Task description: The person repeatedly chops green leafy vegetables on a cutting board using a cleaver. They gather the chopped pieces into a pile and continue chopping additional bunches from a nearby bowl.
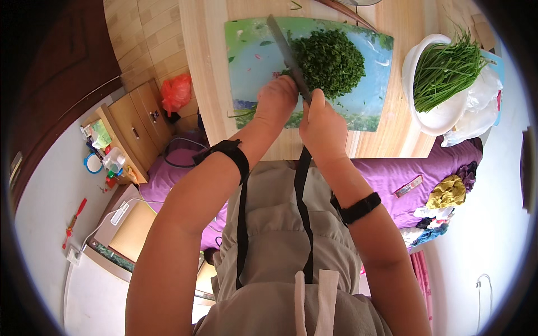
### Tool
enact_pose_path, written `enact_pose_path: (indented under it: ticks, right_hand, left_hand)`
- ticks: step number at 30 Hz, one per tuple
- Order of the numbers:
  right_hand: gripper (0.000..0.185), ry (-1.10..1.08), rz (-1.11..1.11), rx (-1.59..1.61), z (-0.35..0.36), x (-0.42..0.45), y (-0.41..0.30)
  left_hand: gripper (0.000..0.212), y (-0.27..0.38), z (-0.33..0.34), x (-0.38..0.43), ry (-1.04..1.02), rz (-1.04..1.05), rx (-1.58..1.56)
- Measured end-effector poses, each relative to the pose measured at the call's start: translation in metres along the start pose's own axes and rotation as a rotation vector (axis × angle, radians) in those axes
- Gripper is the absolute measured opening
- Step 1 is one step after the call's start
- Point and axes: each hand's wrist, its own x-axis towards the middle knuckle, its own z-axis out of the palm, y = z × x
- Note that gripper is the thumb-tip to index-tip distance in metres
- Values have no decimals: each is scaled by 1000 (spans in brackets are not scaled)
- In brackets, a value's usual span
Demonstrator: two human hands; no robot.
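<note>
My right hand [323, 128] grips the handle of a kitchen knife [287, 52], whose dark blade points up and to the left over the cutting board. Close against the blade's left side, my left hand [275, 97] has its fingers curled on a bunch of green chives [248, 112], whose ends stick out at the wrist. A heap of chopped greens [330, 63] lies to the right of the blade. Beneath it all is a printed blue and green cutting board [252, 80], with a few loose green bits on it.
At the right, a white bowl [410, 77] holds long uncut chives [447, 71], beside clear plastic bags [481, 98]. The wooden tabletop [210, 84] ends close to my body. A brown stick-like thing [349, 13] lies beyond the board. A red plastic bag [176, 94] is off the table's left side.
</note>
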Motion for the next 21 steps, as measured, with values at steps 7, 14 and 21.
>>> enact_pose_path:
  ticks: [7,14,21]
  right_hand:
    - [20,-23,46,20,6,12,-8]
    - [21,67,56,161,2,35,10]
    - [19,-34,-157,149,-33,48,14]
  left_hand:
    - [7,-1,2,0,39,-18,-90]
    - [11,-7,-1,-1,118,-36,-5]
    - [21,-11,3,-1,204,-31,-36]
